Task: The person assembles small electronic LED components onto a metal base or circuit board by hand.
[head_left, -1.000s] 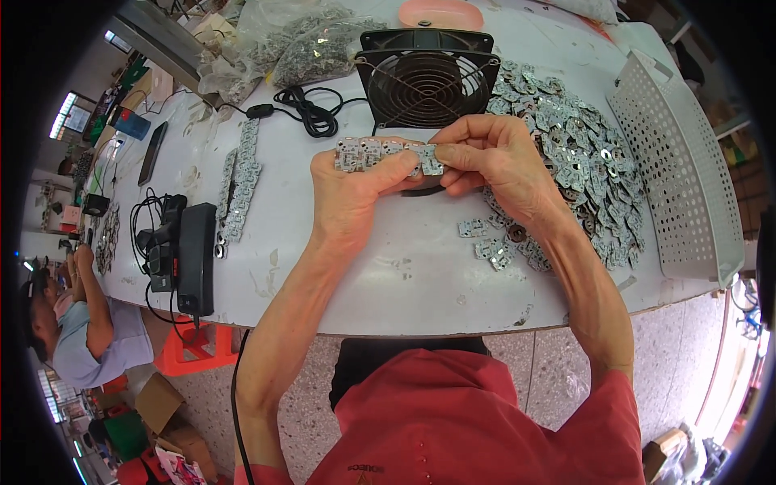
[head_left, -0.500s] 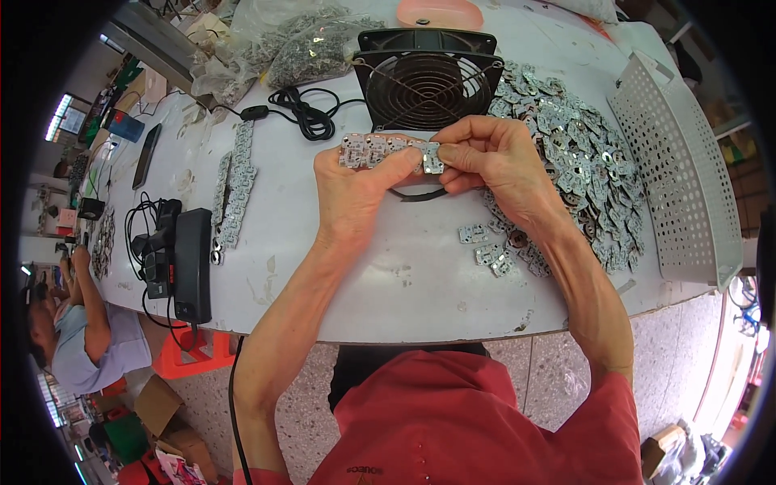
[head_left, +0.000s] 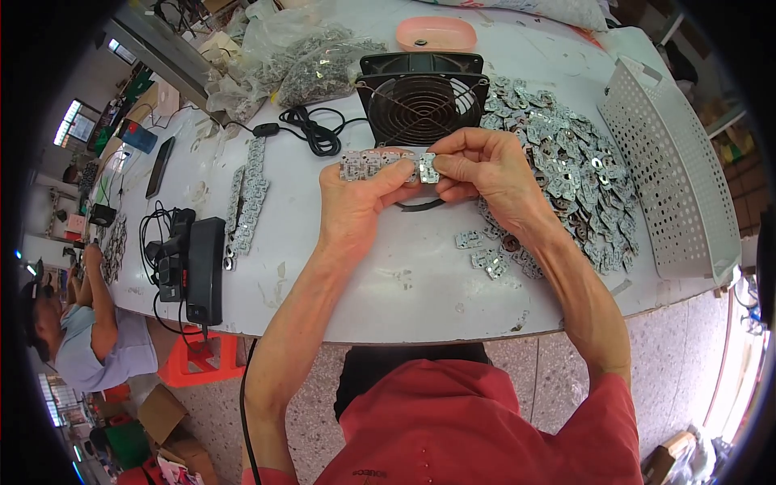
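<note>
My left hand [head_left: 354, 206] is closed on a strip of small silvery plates [head_left: 360, 165] with dark spots and holes, its thumb laid along the front. At the strip's right end, my right hand [head_left: 503, 174] pinches one small silvery plate [head_left: 428, 168] between thumb and fingers. Whether that plate is joined to the strip or only lies against it, I cannot tell. Both hands are raised just in front of a black fan [head_left: 424, 109]. Right of my right hand spreads a big heap of similar plates [head_left: 578, 162], with a few loose plates [head_left: 489, 261] at its near side.
A white perforated basket [head_left: 667, 162] stands at the right edge. On the left lie rows of plates [head_left: 246, 202], a black power adapter [head_left: 204, 271] with cables and a phone [head_left: 160, 167]. Bags of small parts [head_left: 323, 69] and a pink dish [head_left: 436, 34] lie behind. Another person [head_left: 89, 323] sits far left.
The view has shifted slightly, so the table's things appear a little lower and mostly farther right. Both hands keep their grips, with the pinched plate still at the strip's right end.
</note>
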Demonstrator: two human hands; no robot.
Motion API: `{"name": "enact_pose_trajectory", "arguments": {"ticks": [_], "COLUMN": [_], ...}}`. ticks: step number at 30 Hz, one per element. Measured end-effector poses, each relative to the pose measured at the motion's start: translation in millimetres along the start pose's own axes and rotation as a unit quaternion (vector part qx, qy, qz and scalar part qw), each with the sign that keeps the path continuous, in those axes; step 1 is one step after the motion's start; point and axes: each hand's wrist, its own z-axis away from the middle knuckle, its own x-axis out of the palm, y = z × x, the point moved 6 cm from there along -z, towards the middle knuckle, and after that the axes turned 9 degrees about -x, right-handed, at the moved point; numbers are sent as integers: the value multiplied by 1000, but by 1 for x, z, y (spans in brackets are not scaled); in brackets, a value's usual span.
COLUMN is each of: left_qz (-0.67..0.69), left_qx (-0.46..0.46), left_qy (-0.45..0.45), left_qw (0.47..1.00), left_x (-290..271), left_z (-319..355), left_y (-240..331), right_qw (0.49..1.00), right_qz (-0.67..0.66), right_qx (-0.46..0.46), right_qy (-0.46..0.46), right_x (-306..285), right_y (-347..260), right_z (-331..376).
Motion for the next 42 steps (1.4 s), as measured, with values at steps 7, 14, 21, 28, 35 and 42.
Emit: {"name": "enact_pose_trajectory", "arguments": {"ticks": [7, 14, 21, 28, 35, 42], "left_qz": [-66, -159, -149, -193, -282, 73], "left_qx": [41, 94, 49, 25, -1, -38], "left_qy": [-10, 6, 37, -8, -53, -82], "left_qw": [997, 983, 987, 981, 958, 993], "left_x": [3, 4, 7, 30, 61, 11], "left_z": [4, 11, 14, 13, 10, 0], "left_y": [4, 13, 10, 4, -2, 8], "right_qw": [1000, 1000, 995, 988, 984, 996], "right_qz": [5, 11, 72, 69, 13, 34], "right_qx": [5, 2, -52, -137, -159, -70], "right_qy": [7, -22, -39, 33, 75, 31], "right_x": [-1, 1, 2, -27, -31, -13], "right_y": [-2, -8, -19, -51, -56, -33], "right_z": [1, 1, 6, 2, 4, 8]}}
